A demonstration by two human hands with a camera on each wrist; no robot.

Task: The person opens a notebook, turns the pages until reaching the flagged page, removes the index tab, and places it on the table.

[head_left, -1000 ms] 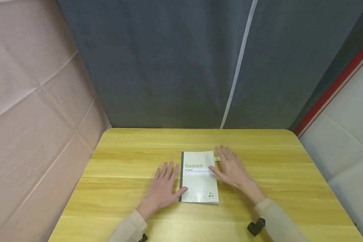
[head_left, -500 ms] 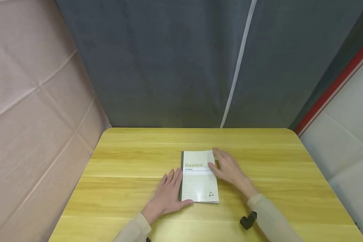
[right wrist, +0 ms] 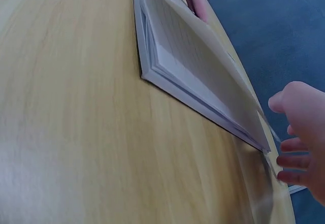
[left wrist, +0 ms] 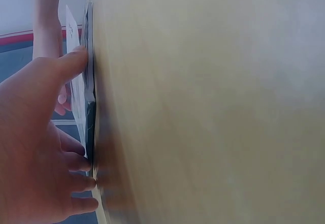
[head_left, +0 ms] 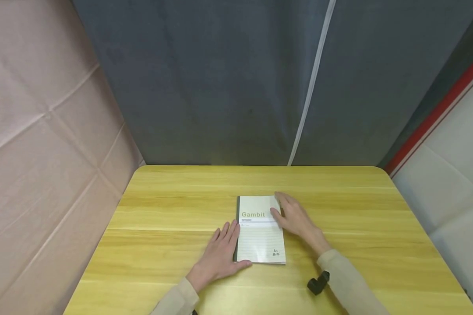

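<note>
Yellow wood grain is running across the surface (head_left: 173, 218), and a pale "Gambit" notebook (head_left: 259, 238) is lying flat near its middle in the head view. The left hand (head_left: 220, 256) is resting beside the dark spine, fingers straight and close together, thumb touching the near corner. The right hand (head_left: 296, 218) is lying at the far right edge, fingers loosely extended over the cover's corner. In the left wrist view, the left hand (left wrist: 35, 148) is pressing its fingers (left wrist: 84, 182) against the notebook's (left wrist: 77, 89) spine edge. In the right wrist view, the cover of the notebook (right wrist: 203, 76) is lifting away from the pages, and the right hand's (right wrist: 304, 137) fingers (right wrist: 290, 161) are curling at its raised corner.
</note>
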